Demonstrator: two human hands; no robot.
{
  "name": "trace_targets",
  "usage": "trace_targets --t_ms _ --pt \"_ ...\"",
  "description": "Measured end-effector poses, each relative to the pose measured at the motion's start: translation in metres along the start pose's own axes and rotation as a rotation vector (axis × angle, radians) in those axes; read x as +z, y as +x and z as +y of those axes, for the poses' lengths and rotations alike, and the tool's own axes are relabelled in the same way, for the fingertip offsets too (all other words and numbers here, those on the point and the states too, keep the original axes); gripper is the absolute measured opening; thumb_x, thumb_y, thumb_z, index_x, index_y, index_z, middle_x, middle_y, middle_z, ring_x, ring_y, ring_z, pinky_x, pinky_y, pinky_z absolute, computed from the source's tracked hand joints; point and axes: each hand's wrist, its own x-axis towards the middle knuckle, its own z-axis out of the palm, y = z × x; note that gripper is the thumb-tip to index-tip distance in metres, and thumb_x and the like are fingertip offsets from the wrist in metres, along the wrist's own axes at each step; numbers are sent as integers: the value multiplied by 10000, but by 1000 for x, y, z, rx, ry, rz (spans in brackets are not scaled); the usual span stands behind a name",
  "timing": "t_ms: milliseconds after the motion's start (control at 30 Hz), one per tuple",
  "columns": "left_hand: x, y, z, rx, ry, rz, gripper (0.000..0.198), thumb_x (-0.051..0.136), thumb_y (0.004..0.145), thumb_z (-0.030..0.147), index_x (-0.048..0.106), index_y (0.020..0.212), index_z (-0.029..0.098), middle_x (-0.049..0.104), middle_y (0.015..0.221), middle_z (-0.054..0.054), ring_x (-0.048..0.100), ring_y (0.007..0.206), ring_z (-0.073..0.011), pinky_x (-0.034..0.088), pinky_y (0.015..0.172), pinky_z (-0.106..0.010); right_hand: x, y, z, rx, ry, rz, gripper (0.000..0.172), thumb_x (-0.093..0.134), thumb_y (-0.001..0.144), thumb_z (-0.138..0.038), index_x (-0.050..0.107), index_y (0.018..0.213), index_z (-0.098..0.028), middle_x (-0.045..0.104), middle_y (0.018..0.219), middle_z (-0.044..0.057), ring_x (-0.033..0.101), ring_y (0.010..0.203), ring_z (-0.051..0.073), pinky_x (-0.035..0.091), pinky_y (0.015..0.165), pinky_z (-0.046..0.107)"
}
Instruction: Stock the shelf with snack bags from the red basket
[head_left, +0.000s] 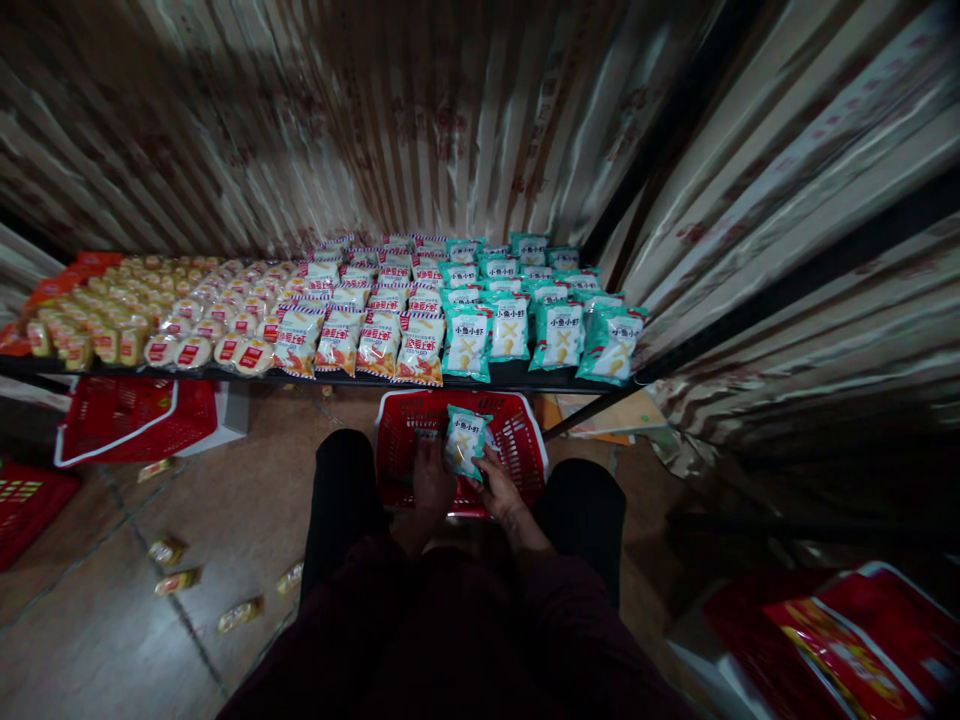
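A red plastic shopping basket (535,440) with a white rim sits between my knees. My right hand (498,486) grips the lower right corner of a teal and white snack bag (465,440), held upright over the basket. My left hand (433,484) is inside the basket, left of the bag. Its fingers are dim and blurred, near a small pale thing that I cannot make out. On the low black shelf ahead stand rows of the same teal bags (559,332), beside striped white and orange snack bags (375,342).
Further left on the shelf (517,374) are round wrapped cakes (193,350) and small yellow wrapped cakes (107,345). Another red basket (120,415) stands below. Several wrapped pieces (240,614) lie on the tiled floor. A red package (847,640) is at the lower right.
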Motion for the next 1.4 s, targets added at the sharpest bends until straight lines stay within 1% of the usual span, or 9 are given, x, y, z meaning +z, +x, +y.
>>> trace_targets --t_ms 200,300,433,600,767,933,1100,1267,1400 --pt "7 -3 8 126 -57 -37 538 477 763 72 524 1296 132 530 1332 -154 424 1313 -267 311 1134 -432 2 -7 -3 -5 -49 -36 594 723 595 -186 634 1154 -365 703 1073 -37 635 1011 187 544 743 260" --pt "10 -1 7 41 -207 -37 513 522 767 131 523 1280 137 523 1343 -161 421 1319 -269 313 1126 -421 4 -13 -7 -12 -89 -152 571 733 612 -216 644 1152 -382 700 1111 -43 616 1075 185 528 808 271" --pt "6 4 5 -117 -506 -79 509 599 771 244 511 1269 189 570 1310 -114 494 1258 -248 361 1079 -383 8 -16 -11 8 -53 -280 434 716 669 -335 678 1101 -352 708 1120 -22 620 1085 196 526 832 291" --pt "-1 9 7 -230 -835 -128 562 657 750 294 495 1275 175 635 1224 -109 603 1088 -203 431 989 -337 6 -11 -7 -22 -4 -281 351 724 658 -331 724 1007 -287 690 1179 -9 616 1081 176 499 819 237" --pt "3 13 2 -327 -985 -127 593 749 636 284 556 1185 173 691 1086 -98 643 964 -198 478 911 -351 1 -7 -3 -40 -37 -284 371 741 634 -302 732 1004 -277 692 1174 -13 595 1104 165 479 796 208" --pt "4 12 -12 -476 -1074 -181 485 751 610 300 629 1061 170 716 982 -92 670 879 -207 518 837 -366 1 -5 -4 -38 -14 -260 352 742 653 -313 726 1004 -290 686 1198 -9 618 1082 162 481 795 221" --pt "2 9 -17 -544 -1104 -210 429 736 591 278 664 999 166 724 968 -95 681 853 -217 541 785 -363 1 -4 -5 -50 -5 -228 328 727 680 -324 714 1007 -300 683 1210 0 634 1075 165 487 815 248" --pt "4 5 -16 -540 -1062 -193 457 725 597 308 667 1025 162 726 927 -92 679 819 -212 542 780 -366 2 -7 -5 -55 -34 -220 310 723 675 -356 719 980 -300 673 1228 3 597 1157 183 465 910 282" --pt "3 3 -13 -481 -986 -148 485 701 628 298 644 1089 159 724 869 -77 664 907 -229 513 858 -379 5 -12 -7 -52 -58 -230 325 746 664 -398 723 964 -275 671 1228 40 568 1206 211 435 975 325"
